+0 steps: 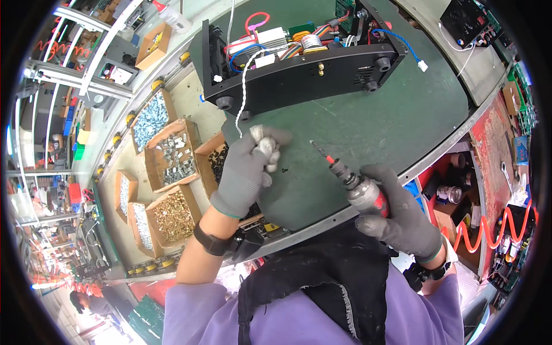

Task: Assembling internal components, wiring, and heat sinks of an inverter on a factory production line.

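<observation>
Gloved right hand [405,213] fingers clamp a power screwdriver [368,196].
The left hand's [244,167] curl together, contents unclear, by a white twisted cable [245,86]. A dark screw [284,170] lies loose toward the worktop's [414,121] near left corner. Toward the far left corner, the electronics chassis [305,83] looks part-assembled: circuit boards [345,14] inside, a side uncovered, a blue twisted cable's [402,43] plug [423,66] unconnected.

Head camera, wide fisheye, looks steeply down and ahead from above the person's purple clothing [198,313], lower edge. From where I stand: close range on left hand [244,164] and right hand [394,213], mid-frame; black chassis [305,80] a bit farther off, up top. Green worktop [345,123] in the middle; straight lines bow toward the rim, corners black.
</observation>
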`<state>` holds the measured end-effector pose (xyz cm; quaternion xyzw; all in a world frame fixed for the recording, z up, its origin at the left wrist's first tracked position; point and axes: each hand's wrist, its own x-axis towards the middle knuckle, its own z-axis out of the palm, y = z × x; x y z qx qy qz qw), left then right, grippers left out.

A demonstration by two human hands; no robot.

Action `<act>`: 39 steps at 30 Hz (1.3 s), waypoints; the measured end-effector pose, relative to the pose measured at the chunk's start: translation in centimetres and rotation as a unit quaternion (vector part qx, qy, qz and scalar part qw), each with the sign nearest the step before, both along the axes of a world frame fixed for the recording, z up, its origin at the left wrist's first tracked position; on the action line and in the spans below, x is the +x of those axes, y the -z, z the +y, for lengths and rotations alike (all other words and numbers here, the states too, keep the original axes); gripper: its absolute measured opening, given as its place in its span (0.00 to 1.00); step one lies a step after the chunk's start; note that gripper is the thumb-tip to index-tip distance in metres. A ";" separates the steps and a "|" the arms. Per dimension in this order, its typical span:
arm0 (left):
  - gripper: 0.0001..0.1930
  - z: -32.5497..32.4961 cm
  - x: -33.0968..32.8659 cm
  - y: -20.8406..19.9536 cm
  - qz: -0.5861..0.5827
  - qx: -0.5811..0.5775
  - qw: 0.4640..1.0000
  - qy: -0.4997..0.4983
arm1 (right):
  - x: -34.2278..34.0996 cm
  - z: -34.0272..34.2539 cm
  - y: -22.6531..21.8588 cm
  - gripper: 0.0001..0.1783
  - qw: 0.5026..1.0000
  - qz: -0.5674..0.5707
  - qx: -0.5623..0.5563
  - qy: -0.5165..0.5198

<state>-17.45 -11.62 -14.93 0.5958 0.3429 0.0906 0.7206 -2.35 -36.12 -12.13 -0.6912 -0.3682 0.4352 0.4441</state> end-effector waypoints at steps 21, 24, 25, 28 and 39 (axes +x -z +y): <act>0.21 -5.1 5.9 1.8 -0.315 -0.263 0.912 0.018 | 1.3 -0.6 -0.4 0.43 0.968 0.249 -0.016 0.032; 0.21 -4.8 7.6 -0.2 -0.255 -0.259 0.929 0.067 | 1.8 -1.6 -0.7 0.48 0.952 0.296 0.040 0.062; 0.19 -4.3 8.1 -1.0 -0.165 -0.151 0.973 0.063 | 2.3 -1.9 -0.7 0.49 0.956 0.276 0.055 0.086; 0.11 -3.7 10.4 -3.1 -0.097 0.267 0.957 0.057 | 3.3 -2.1 0.3 0.49 0.958 0.205 0.113 0.166; 0.30 0.2 20.3 -5.7 -0.042 0.739 0.605 0.293 | 6.2 -0.3 1.2 0.40 0.960 0.125 0.046 0.248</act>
